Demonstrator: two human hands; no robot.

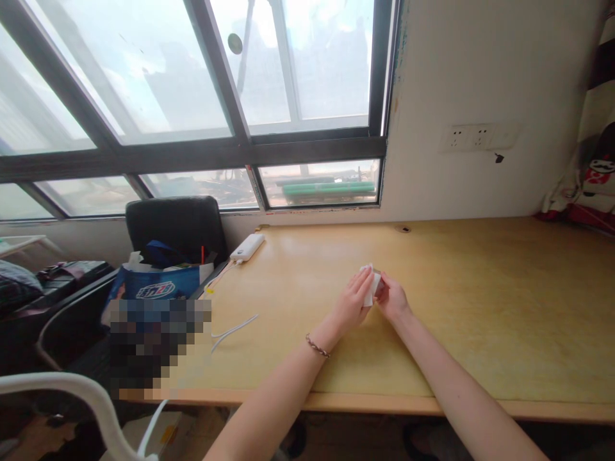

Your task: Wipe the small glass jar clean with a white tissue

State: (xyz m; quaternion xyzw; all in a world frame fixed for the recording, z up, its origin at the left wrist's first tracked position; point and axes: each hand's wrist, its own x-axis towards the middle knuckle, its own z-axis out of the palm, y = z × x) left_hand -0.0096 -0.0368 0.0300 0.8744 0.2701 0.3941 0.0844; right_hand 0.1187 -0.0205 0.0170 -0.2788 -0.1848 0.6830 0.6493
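Note:
Above the middle of the wooden table, both hands are close together. My left hand (353, 299), with a braided bracelet at its wrist, presses a white tissue (371, 291) with its fingers laid along it. Facing it from the right, my right hand (393, 298) has its fingers curled round a small object (377, 275) behind the tissue. Only a thin edge of that object shows, so its kind cannot be made out.
On the table (480, 307), a white power bank (248, 248) with cables lies at the back left. A white cable (235, 326) crosses the left side. A blue bag (158, 285) rests on a black chair (177, 227). A white curved tube (62, 384) is at the lower left.

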